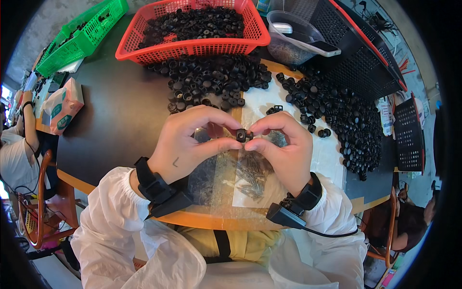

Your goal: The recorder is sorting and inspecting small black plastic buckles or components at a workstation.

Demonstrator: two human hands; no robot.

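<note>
Baskets are lining the far edge of the dark table [120, 120]: a green basket [84, 33] is sitting at far left, and a red basket [192, 29] filled with black round parts is standing beside it. A tissue packet [62, 106] is lying below the green basket, near the table's left edge.

Left hand [185, 142] is curling inward, its thumb and forefinger pinching the left side of a small black part [242, 135]. That part is being held above the table, at centre, between both hands. A clear plastic bag of metal pins [250, 176] is lying under the hands, close to the near edge.

Right hand [284, 144] is pinching the same part from the right, fingertips closing on it. Both wrists are wearing black strapped devices.

A loose heap of black parts [211, 79] is spreading behind the hands, and a second heap [337, 115] is trailing to the right. A black mesh basket [356, 48] is leaning at far right, behind a clear tub [293, 36].
</note>
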